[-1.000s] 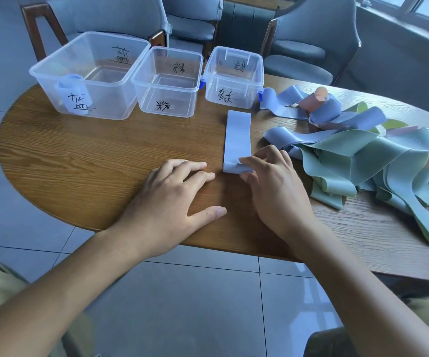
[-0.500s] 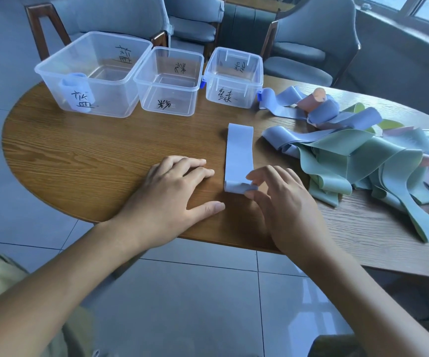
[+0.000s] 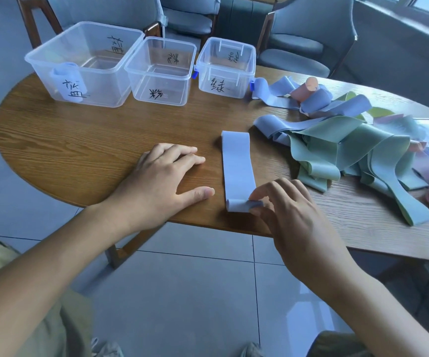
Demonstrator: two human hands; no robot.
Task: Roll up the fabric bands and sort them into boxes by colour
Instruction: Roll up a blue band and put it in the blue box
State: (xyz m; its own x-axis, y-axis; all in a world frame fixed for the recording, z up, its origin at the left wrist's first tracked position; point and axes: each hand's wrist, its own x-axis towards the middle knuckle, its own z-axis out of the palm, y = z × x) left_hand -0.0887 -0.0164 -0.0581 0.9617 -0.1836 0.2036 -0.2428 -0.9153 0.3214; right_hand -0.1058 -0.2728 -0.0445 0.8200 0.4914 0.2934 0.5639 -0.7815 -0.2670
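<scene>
We are looking down at a round wooden table (image 3: 79, 150); it is carrying everything here, and grey chairs (image 3: 308, 42) are standing beyond its far edge. Along the far left side three clear plastic boxes are sitting in a row: the large box (image 3: 89, 47) at the left, the middle box (image 3: 160, 70) touching it, and the small box (image 3: 227, 65) a little apart on the right; each is bearing handwritten marks, and a rolled blue band (image 3: 66, 73) is lying inside the large box against its near wall.

On the right a heap of loose bands (image 3: 350, 153) is spreading across the table, green ones nearest us, blue and pink ones further away; a pink roll (image 3: 304, 90) is resting on top at the far end.

Between the heap and our left hand (image 3: 161, 181), a blue band (image 3: 237, 168) is lying flat, running from far to near, its near end curling into the start of a roll close to the table's near edge.

Our left hand is resting palm down on the wood, fingers straight and spread, thumb out, grasping nothing, just beside the band without touching it.

Our right hand (image 3: 293, 217) is pinching the rolled near end of the band between thumb and forefinger; the other fingers are curving loosely above it.
</scene>
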